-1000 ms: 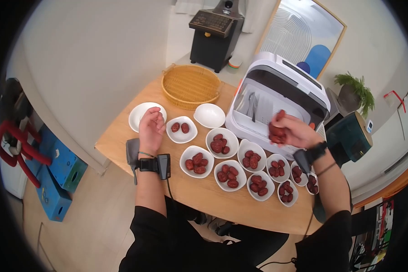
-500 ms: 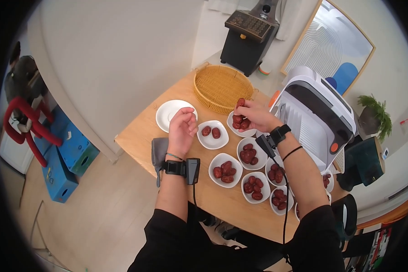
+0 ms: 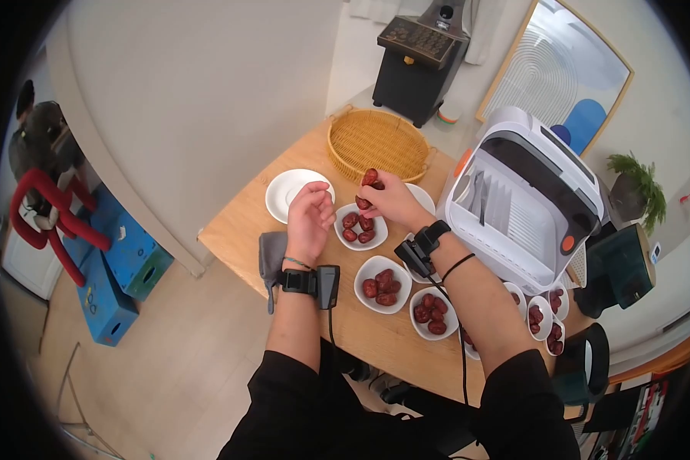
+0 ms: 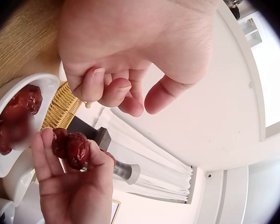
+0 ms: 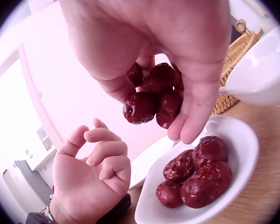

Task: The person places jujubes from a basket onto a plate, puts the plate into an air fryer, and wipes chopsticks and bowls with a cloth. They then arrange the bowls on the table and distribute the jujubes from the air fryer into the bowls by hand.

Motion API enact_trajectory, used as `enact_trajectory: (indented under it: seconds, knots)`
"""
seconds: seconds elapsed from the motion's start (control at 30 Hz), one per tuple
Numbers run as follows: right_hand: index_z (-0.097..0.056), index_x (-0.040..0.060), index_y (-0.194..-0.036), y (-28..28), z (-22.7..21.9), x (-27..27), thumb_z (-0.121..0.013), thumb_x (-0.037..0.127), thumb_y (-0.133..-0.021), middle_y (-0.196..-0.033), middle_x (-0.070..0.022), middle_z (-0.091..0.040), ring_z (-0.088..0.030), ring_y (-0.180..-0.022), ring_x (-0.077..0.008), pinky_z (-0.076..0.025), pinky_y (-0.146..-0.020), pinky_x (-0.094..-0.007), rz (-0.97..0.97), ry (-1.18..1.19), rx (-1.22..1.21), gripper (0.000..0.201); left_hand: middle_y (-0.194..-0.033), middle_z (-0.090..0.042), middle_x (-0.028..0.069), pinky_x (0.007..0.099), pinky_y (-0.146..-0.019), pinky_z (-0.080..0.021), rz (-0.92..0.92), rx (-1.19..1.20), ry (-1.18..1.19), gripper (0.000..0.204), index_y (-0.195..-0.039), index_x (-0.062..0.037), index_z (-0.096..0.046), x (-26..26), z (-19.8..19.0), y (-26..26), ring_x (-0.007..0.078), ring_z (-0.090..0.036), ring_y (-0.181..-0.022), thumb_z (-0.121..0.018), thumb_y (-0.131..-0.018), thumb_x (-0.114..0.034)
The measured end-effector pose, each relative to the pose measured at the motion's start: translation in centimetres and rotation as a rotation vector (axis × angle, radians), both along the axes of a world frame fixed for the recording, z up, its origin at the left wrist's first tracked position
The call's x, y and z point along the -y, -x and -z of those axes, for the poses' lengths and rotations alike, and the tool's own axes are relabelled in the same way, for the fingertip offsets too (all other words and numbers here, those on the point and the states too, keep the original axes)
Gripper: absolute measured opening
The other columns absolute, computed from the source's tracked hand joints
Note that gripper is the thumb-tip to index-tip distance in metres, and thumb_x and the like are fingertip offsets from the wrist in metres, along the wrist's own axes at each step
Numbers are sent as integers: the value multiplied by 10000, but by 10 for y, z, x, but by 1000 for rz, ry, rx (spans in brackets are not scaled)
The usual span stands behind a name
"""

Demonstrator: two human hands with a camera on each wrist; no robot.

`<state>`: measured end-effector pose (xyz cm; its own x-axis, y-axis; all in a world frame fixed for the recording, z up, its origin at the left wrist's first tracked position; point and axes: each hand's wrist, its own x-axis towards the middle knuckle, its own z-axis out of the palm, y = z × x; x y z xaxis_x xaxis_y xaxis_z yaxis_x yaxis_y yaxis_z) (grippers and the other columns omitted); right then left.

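Several wrinkled red dates (image 5: 140,107) are gripped in my right hand (image 3: 395,205), between thumb and fingers. That hand hangs over a white bowl (image 5: 245,142), and several dates (image 5: 207,179) lie inside it. In the left wrist view, one blurred date (image 4: 21,128) shows over the bowl, below the fingers. My left hand (image 3: 310,222) hovers left of the bowl, palm turned inward, fingers loosely curled and holding nothing. Behind it stands a white saucer (image 3: 277,201). Nearer my body, a second bowl (image 3: 382,308) and a third bowl (image 3: 434,334) also hold dates.
A round wicker basket (image 3: 379,146) sits at the table's back. To the right stands a white rack box (image 3: 506,257) with a dark lid, with more small date bowls (image 3: 540,317) in front. Grey cloth (image 3: 271,264) hangs by the left edge. Cables trail from both wrists.
My right hand has carried its dates leftward from the rack box to the bowl beside my left hand. That bowl went from two dates to several. The head view has shifted.
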<state>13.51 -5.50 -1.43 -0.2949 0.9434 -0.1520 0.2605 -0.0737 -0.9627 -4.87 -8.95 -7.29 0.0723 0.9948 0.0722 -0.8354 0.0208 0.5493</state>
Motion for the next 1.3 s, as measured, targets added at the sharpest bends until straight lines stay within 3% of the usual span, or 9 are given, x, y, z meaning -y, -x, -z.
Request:
enact_trajectory:
  seconds: [0.2, 0.37, 0.8, 0.9, 1.0, 1.1, 1.17, 1.23, 1.3]
  knots:
    - [-569, 13, -929, -2, 8, 6, -640, 123, -864, -812, -58, -632, -625, -720, -124, -551, -624, -266, -14, -93, -35, 146, -747, -535, 5, 237, -510, -326, 7, -3, -1, 156, -1030, -59, -579, -1, 3, 1, 99, -403, -571, -554, -888, -115]
    - [-588, 6, -902, -3, 15, 8, -663, 120, -823, -759, -82, -616, -584, -659, -142, -480, -635, -288, -61, -410, 191, 157, -740, -533, 8, 233, -506, -325, 7, -3, -14, 147, -1027, -54, -575, -1, 2, 0, 96, -410, -567, -551, -892, -106]
    - [-585, -9, -909, -53, 4, -13, -661, 104, -825, -756, -60, -634, -635, -704, -149, -496, -636, -295, 37, -411, 120, 160, -742, -531, 0, 237, -514, -332, -2, -13, -5, 150, -1028, -64, -578, -1, 2, 1, 96, -410, -576, -555, -888, -112]
    - [-596, 1, -889, -73, -7, -12, -660, 103, -812, -741, -70, -646, -647, -702, -188, -501, -643, -318, 155, -440, 285, 143, -737, -533, -1, 238, -515, -331, 0, -5, -4, 150, -1030, -65, -578, -2, 2, 1, 96, -407, -574, -555, -890, -112]
    - [-636, 24, -875, -79, -3, -12, -642, 90, -779, -827, -126, -688, -653, -769, -309, -516, -708, -373, 41, -466, 661, 117, -742, -532, 2, 239, -515, -331, 4, -9, -7, 152, -1033, -65, -578, -2, 4, 1, 96, -406, -573, -555, -891, -114]
    - [-663, 31, -914, -81, -1, -5, -631, 74, -774, -903, -151, -694, -657, -878, -320, -517, -773, -389, -144, -517, 797, 151, -752, -532, 6, 240, -513, -332, 9, -4, -7, 153, -1035, -64, -577, -2, 3, 1, 97, -405, -574, -550, -893, -112]
    - [-678, 39, -970, -84, -10, -8, -616, 61, -770, -968, -168, -695, -651, -959, -330, -512, -829, -406, -150, -456, 797, 211, -750, -535, 4, 234, -511, -327, 9, -2, -12, 145, -1027, -61, -580, -1, 2, 0, 93, -409, -574, -550, -893, -109]
    - [-677, 40, -1014, -91, -21, -5, -600, 50, -772, -959, -173, -697, -652, -959, -344, -513, -828, -415, -80, -638, 817, 254, -748, -538, 2, 229, -509, -321, 9, -3, -15, 138, -1018, -59, -583, 0, 1, 0, 90, -412, -574, -550, -893, -105]
    - [-663, 46, -1068, -91, -65, 23, -596, 77, -797, -1037, -160, -689, -643, -988, -339, -503, -898, -397, -65, -634, 810, 282, -750, -539, 2, 229, -508, -323, 9, -2, -15, 139, -1019, -59, -582, -1, 1, 0, 89, -413, -574, -549, -893, -107]
